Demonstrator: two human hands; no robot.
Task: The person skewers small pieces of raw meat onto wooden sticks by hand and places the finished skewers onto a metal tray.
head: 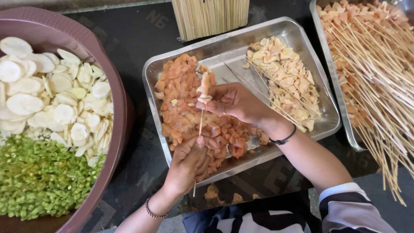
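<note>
My left hand (188, 162) grips a thin bamboo skewer (200, 123) near its lower end, holding it upright over a steel tray (224, 46). My right hand (235, 102) pinches pieces of raw meat (204, 86) threaded on the skewer's top. Under both hands lies a heap of pinkish raw meat cubes (181, 99). A paler heap of meat pieces (286, 75) fills the tray's right side, with a few loose skewers (267, 86) lying across it.
A big maroon basin (116, 142) on the left holds white sliced rounds (51, 92) and chopped green vegetable (39, 177). A second steel tray (345, 108) on the right is piled with finished meat skewers (375, 64). A bundle of bare skewers (210, 17) stands at the back.
</note>
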